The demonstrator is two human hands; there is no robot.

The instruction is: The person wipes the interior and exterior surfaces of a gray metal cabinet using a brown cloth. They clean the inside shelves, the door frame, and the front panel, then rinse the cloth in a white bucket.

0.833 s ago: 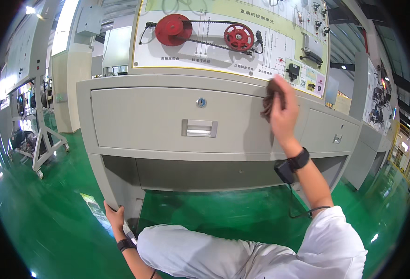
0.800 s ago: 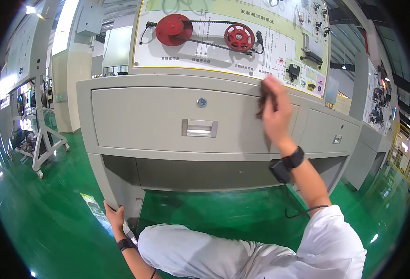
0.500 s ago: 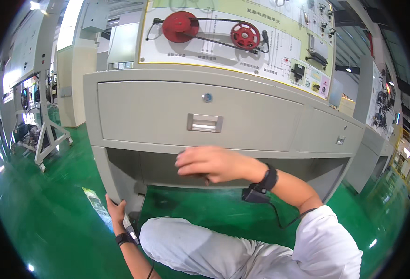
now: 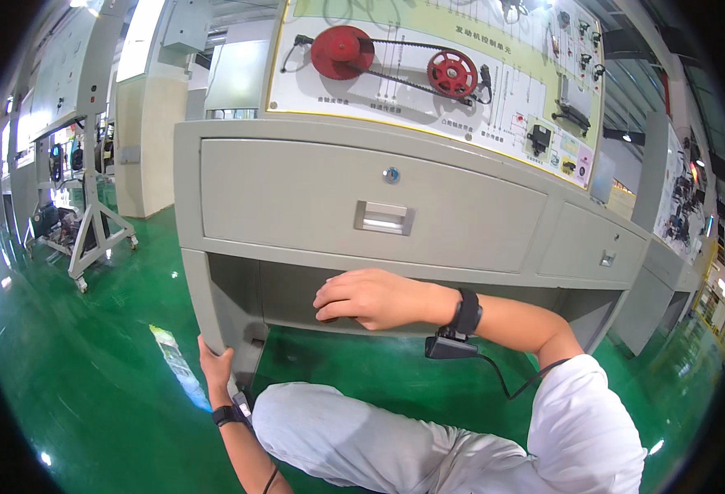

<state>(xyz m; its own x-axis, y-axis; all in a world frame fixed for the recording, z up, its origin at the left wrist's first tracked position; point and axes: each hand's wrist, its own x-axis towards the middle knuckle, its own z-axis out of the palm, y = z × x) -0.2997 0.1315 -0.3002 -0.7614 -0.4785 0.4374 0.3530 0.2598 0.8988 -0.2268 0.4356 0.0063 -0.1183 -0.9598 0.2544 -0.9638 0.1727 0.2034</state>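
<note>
A grey metal workbench (image 4: pixel 297 185) stands in front of me, with a wide drawer above an open knee space. My left hand (image 4: pixel 215 365) is closed round the lower front edge of its left leg (image 4: pixel 204 305), thumb on the inner side. In front of the knee space, below the drawer's recessed handle (image 4: pixel 384 217), hovers my right hand (image 4: pixel 367 298). Its fingers are together and bent downward, pointing left. The palm side is turned away, so anything inside it is hidden. Both wrists wear black straps; the right one carries a small cabled device (image 4: pixel 451 346).
A display panel (image 4: pixel 412 103) with red pulleys and a belt rises from the benchtop. My bent leg (image 4: pixel 329 420) in pale trousers is close below the knee space. A wheeled frame (image 4: pixel 91 239) stands at left on the green floor (image 4: pixel 116 354).
The view has shifted a little, so the bench appears farther right. My right hand has sunk slightly, its fingers curling down. The left hand keeps its place on the leg.
</note>
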